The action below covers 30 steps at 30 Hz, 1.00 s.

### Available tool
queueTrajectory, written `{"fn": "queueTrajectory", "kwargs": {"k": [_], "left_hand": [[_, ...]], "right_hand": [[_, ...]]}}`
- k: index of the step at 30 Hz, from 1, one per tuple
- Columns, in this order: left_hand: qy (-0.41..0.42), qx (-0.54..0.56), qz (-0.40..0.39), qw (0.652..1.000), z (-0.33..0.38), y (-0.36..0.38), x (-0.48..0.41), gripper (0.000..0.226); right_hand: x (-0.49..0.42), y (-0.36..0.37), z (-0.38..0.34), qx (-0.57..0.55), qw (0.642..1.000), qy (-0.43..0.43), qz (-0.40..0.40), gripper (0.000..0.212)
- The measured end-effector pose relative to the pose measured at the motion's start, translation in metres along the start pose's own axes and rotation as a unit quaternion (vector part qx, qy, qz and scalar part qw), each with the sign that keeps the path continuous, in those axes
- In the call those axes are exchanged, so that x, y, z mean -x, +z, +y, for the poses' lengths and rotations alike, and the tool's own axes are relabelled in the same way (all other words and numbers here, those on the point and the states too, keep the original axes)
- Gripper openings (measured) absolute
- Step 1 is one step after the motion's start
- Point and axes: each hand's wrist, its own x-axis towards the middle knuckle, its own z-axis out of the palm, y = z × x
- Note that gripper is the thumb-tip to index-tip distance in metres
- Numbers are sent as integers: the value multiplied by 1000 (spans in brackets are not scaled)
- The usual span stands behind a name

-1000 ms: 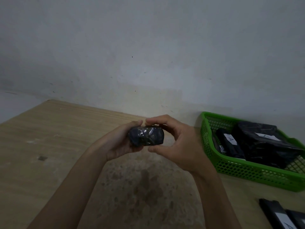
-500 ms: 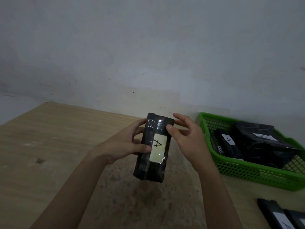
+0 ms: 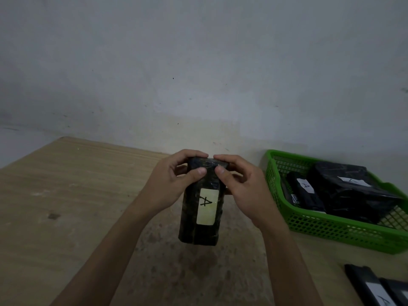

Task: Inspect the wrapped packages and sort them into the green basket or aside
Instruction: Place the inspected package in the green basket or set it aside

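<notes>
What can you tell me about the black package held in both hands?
The black package is a longish block wrapped in shiny dark film, held upright and seemingly clear of the wooden table. A pale label on its near face bears a handwritten A. The left hand and the right hand grip its top end, thumbs on the front, fingers curled over the top. Its lower end hangs free.

Black package [image 3: 202, 208] labelled A upright, near green basket [image 3: 331, 229].
</notes>
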Motion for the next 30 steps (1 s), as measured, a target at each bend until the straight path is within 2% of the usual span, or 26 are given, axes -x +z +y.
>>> {"fn": "queueTrajectory", "kwargs": {"k": [6,9,13,17,22,26,30], "left_hand": [[-21,15,-26,999,2,0,1,22],[-12,1,-6,1000,6,0,1,19],[37,-52,12,998,6,7,1,22],[27,-28,4,999,5,7,1,20],[35,-62,-29,997,9,-1,2,35],[44,-42,11,998,10,1,3,30],[13,-2,41,999,5,6,4,24]], "right_hand": [[0,-6,3,-42,998,42,-8,18],[-1,-4,3,-36,999,37,-13,21],[-1,2,6,-40,998,30,28,31],[-1,2,5,-32,998,12,51,25],[0,4,4,-52,998,22,37,34],[-1,6,2,-55,997,20,52,36],[-1,6,3,-21,998,24,52,43]]}}
